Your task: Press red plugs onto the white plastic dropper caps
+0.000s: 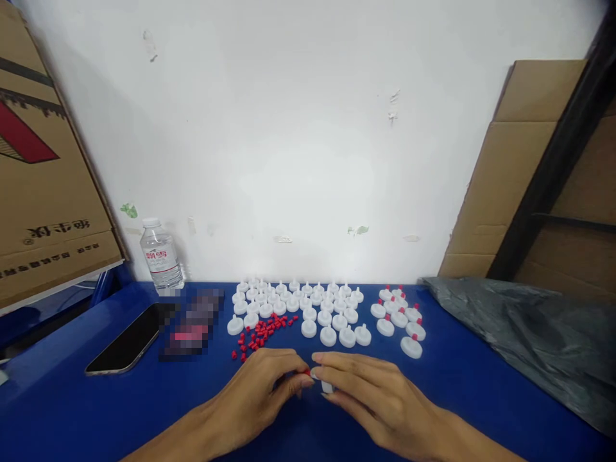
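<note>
My left hand [262,394] pinches a small red cap [307,371] between thumb and forefinger. Facing it, my right hand [373,391] is closed around a white nozzle cap [327,387], whose narrow tip points left at the red cap. The two pieces are at or very near contact; fingers hide the exact join. Beyond my left hand lies a loose pile of red caps [262,332]. Behind the hands stand many white nozzle caps [328,336] with bare upright tips. To the right is a group of white nozzle caps with red tips [410,346].
A black phone [128,340] and a blurred dark packet [192,324] lie at left, with a water bottle [161,256] against the wall. Grey plastic sheeting [520,340] covers the table's right side. Cardboard [52,160] stands at left, more cardboard [500,167] at right.
</note>
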The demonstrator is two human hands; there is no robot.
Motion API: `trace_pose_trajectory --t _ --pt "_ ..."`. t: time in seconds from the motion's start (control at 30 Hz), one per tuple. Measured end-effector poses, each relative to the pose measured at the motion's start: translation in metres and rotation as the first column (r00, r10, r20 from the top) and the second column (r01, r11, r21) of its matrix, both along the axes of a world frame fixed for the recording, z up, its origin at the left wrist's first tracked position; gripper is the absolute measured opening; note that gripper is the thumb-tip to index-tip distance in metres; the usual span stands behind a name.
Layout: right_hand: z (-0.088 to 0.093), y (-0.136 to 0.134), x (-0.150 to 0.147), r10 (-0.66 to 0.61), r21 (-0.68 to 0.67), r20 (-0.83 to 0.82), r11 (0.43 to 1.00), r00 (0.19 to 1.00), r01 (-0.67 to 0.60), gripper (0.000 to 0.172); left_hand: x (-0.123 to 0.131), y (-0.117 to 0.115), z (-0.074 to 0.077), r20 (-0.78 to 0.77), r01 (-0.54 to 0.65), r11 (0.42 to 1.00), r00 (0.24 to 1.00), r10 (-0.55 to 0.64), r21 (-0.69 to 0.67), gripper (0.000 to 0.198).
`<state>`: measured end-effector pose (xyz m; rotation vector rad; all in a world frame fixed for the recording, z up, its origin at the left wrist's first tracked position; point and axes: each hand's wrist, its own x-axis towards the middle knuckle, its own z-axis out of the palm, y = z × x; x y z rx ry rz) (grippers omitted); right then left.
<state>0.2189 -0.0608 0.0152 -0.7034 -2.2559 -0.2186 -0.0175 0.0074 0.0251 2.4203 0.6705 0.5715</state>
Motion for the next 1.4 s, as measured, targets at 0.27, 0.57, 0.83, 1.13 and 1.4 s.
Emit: trace_pose_trajectory --t 0.27,0.57,0.83,1.13,1.4 --pt "0.004 -0.005 0.0 0.008 0.085 0.023 0.996 1.0 -0.01 0.027 -0.002 -0.007 0.007 0.013 0.047 0.993 0.999 -0.046 -0.109 0.038" --pt "0.0 -0.011 -0.001 -0.07 0.244 0.09 0.969 0.994 0.046 0.029 0.0 -0.017 0.012 0.022 0.024 0.929 1.0 -0.017 -0.37 0.05" --pt "0.004 -0.013 -0.001 -0.078 0.272 0.146 0.962 0.986 0.035 0.033 -0.001 -0.02 0.018 0.046 0.038 0.955 0.999 -0.026 -0.293 0.046" --pt "0.009 -0.003 -0.015 -0.139 0.288 0.192 0.954 0.971 0.08 0.025 -0.004 -0.016 0.012 -0.113 0.017 0.98 0.994 0.006 0.201 0.035" --pt "0.033 0.037 0.039 -0.684 -0.054 0.185 0.71 0.706 0.702 0.027 -0.008 0.006 0.005 -0.098 -0.082 0.903 0.986 0.135 0.421 0.044"
